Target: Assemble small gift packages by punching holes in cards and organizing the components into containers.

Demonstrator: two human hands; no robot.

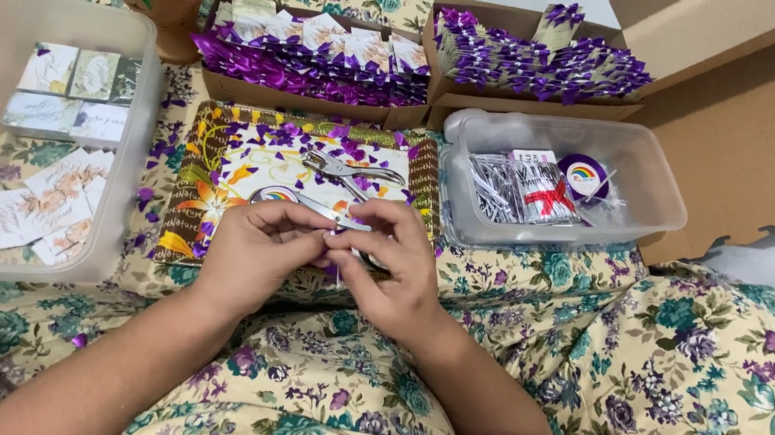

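Small item, too hidden to identify, is pinched between fingertips of left hand (257, 245) and right hand (390, 268), both closed on it, at 6 o'clock of patterned tray (185, 184). Hole punch (348, 172) is left at 12 o'clock. Steady, close grip is advised.

We see bright, even indoor light with soft, faint shadows. Focus holds sharp throughout; the edges bow slightly outward.
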